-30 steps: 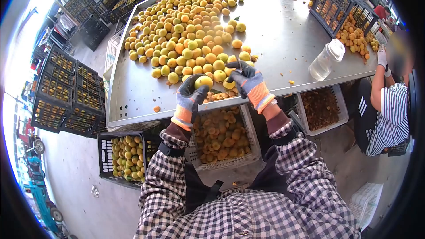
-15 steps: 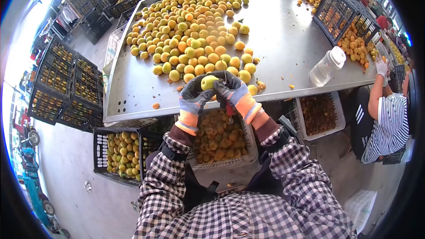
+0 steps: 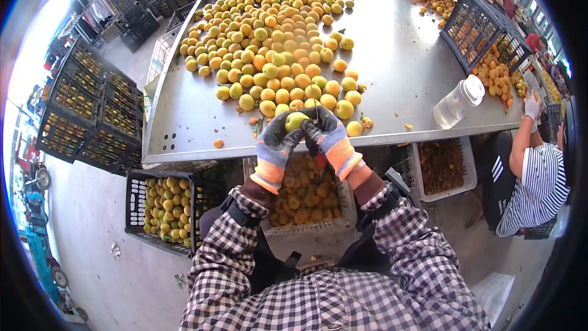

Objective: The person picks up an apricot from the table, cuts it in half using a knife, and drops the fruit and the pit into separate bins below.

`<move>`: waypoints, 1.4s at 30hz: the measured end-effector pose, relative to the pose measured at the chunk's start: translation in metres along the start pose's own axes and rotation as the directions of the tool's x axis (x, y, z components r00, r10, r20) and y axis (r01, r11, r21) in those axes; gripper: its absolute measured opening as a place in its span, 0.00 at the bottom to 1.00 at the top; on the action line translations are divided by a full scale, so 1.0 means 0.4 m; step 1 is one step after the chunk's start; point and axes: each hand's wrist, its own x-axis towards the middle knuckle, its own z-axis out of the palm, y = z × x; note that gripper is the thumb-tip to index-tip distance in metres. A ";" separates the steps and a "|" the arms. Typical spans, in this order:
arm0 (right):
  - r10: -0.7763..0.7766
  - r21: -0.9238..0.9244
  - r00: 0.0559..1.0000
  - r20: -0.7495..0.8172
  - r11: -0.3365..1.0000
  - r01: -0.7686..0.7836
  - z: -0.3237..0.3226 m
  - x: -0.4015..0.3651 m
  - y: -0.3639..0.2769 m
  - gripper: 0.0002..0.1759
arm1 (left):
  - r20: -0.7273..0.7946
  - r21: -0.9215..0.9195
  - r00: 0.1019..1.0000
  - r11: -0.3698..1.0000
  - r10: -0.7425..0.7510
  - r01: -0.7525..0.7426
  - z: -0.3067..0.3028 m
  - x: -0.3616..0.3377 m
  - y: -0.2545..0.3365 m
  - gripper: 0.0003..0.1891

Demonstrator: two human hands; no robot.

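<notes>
My left hand, in a dark-palmed glove with an orange and grey cuff, is closed around a round yellow-green apricot-like fruit. Pressed close beside it, my right hand wears a matching glove and is closed on a small red-handled tool. Most of that tool is hidden by the fingers; a thin part seems to rise near the fruit. Both hands are over the near edge of the metal table, just short of the fruit pile. Below them stands a pale crate of orange fruit.
A clear bottle with a white lid stands at the table's right. A tilted black crate spills orange fruit behind it. Left are a black crate of fruit and stacked crates. A person in a striped shirt works at the right.
The view has shifted slightly. Both hands remain together at the table edge, the left around the fruit and the right on the red-handled tool. The fruit looks slightly turned.
</notes>
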 end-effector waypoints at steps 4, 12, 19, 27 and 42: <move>0.133 -0.005 0.990 0.043 0.991 -0.133 -0.015 0.012 -0.013 0.09 | 0.011 -0.157 0.975 0.962 -0.224 0.223 -0.024 0.000 -0.004 0.20; 0.059 0.047 0.970 -0.234 0.998 -0.049 -0.085 0.057 -0.027 0.07 | -0.016 -0.270 0.975 0.940 -0.219 0.207 -0.221 0.119 0.022 0.19; 0.108 0.029 0.980 -0.166 0.994 -0.104 -0.083 0.036 -0.026 0.09 | -0.345 0.912 0.915 0.157 -0.211 0.380 -0.457 0.410 -0.097 0.18; 0.186 0.052 0.971 -0.151 0.982 -0.180 -0.086 0.036 -0.032 0.09 | -0.370 0.929 0.888 -0.099 -0.273 0.356 -0.440 0.429 -0.131 0.26; 0.114 0.010 0.993 -0.026 0.993 -0.114 -0.047 0.037 0.022 0.08 | -0.088 0.042 0.977 0.979 -0.197 0.201 -0.504 0.054 0.149 0.25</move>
